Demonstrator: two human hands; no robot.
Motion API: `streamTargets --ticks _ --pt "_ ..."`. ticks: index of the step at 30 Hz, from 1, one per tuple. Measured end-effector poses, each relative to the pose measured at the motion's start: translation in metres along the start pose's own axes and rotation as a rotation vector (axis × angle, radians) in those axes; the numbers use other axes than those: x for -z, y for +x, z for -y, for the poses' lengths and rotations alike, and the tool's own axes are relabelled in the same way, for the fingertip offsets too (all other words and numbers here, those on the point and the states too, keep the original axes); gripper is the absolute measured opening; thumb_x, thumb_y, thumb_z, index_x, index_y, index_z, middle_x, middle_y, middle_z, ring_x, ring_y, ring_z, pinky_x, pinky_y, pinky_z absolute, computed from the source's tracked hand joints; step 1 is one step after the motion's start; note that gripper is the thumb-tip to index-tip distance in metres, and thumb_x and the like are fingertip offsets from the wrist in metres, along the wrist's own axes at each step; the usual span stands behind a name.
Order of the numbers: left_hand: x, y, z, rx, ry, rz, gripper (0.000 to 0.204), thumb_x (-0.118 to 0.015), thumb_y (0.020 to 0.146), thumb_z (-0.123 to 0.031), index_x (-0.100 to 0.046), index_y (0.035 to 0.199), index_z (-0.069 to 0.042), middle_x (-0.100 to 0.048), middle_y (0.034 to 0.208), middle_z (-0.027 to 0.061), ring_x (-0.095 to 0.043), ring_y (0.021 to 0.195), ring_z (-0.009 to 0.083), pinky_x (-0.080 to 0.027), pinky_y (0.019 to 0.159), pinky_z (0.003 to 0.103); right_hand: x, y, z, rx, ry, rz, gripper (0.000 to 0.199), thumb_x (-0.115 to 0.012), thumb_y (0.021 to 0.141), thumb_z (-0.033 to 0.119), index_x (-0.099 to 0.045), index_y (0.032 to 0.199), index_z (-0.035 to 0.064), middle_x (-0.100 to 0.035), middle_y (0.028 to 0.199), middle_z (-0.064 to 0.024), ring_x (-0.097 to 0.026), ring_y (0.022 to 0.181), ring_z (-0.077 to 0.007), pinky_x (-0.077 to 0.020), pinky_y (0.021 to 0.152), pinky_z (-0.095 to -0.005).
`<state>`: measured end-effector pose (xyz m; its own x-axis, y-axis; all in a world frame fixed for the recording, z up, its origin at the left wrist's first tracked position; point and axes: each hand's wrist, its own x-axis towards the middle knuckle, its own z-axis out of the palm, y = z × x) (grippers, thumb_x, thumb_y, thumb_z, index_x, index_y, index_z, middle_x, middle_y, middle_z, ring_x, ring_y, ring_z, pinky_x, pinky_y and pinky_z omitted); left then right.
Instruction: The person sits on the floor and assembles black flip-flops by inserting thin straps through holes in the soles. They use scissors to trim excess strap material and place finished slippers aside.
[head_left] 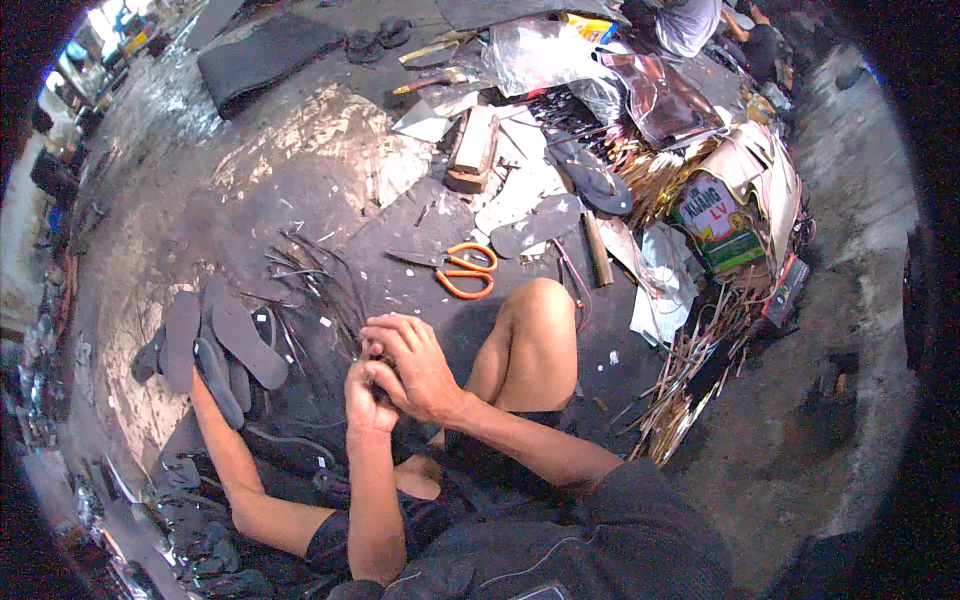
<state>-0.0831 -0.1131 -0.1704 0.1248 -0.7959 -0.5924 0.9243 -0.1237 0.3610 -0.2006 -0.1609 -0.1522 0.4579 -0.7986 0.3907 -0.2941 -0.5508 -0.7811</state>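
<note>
My left hand (pixel 370 402) and my right hand (pixel 418 368) are pressed together in front of my body, fingers curled. The right lies over the left, so whatever they hold, if anything, is hidden. Thin dark strips (pixel 345 292) lie just beyond the fingers. Farther out, scissors (pixel 470 272) with orange handles rest on a dark sheet, blades pointing left. Several grey-black sandal soles and flip-flops (pixel 240 335) are piled to the left of my hands, beside my bent left leg.
My raised right knee (pixel 540 320) stands right of my hands. Beyond lie a block (pixel 474 145), a loose sole (pixel 537 225), a dark flip-flop (pixel 598 180) and a wooden stick (pixel 597 250). A printed carton (pixel 715 220) and heaped thin strips (pixel 690 385) occupy the right. Another person (pixel 690 25) sits at the far right.
</note>
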Motion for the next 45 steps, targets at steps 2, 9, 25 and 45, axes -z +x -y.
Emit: streamTargets --ticks 2,9,25,45 --pt "-0.004 0.001 -0.018 -0.036 0.128 -0.115 0.018 -0.059 0.108 -0.028 -0.067 0.109 -0.012 -0.067 0.093 -0.002 -0.067 0.084 0.0125 -0.058 0.074 0.029 -0.001 0.001 0.015 -0.046 0.111 0.092 0.052 -0.064 0.098 0.034 -0.056 0.138 0.0023 -0.058 0.14 -0.0177 -0.051 0.133 -0.0379 -0.041 0.111 -0.0496" --pt "0.005 -0.053 -0.014 0.183 0.744 -0.069 0.029 -0.062 0.106 -0.045 -0.054 0.101 -0.018 -0.039 0.063 -0.0098 -0.036 0.044 0.0034 -0.025 0.037 0.022 -0.019 0.037 -0.024 -1.089 1.212 0.679 0.054 -0.073 0.097 0.052 -0.067 0.114 0.0015 -0.069 0.11 -0.0156 -0.069 0.096 -0.0236 -0.0557 0.081 -0.0403" --pt "0.069 0.065 0.037 -1.233 1.141 -0.299 0.032 -0.074 0.099 -0.021 -0.063 0.113 0.005 -0.074 0.088 0.0156 -0.072 0.072 0.0249 -0.055 0.067 0.039 -0.001 0.167 0.081 -0.021 0.65 0.035 0.035 -0.067 0.106 0.039 -0.061 0.103 0.0048 -0.052 0.073 0.0067 -0.051 0.068 -0.0064 -0.0426 0.058 -0.0284" --pt "0.067 0.062 -0.03 -0.001 0.515 -0.144 0.04 -0.063 0.108 -0.034 -0.066 0.13 -0.001 -0.063 0.083 0.0026 -0.052 0.06 0.0088 -0.045 0.053 0.026 0.268 0.185 -0.327 -0.072 -1.11 -0.112 0.017 -0.063 0.091 0.009 -0.069 0.106 0.0087 -0.071 0.098 -0.0106 -0.063 0.115 -0.0354 -0.0484 0.1 -0.0454"
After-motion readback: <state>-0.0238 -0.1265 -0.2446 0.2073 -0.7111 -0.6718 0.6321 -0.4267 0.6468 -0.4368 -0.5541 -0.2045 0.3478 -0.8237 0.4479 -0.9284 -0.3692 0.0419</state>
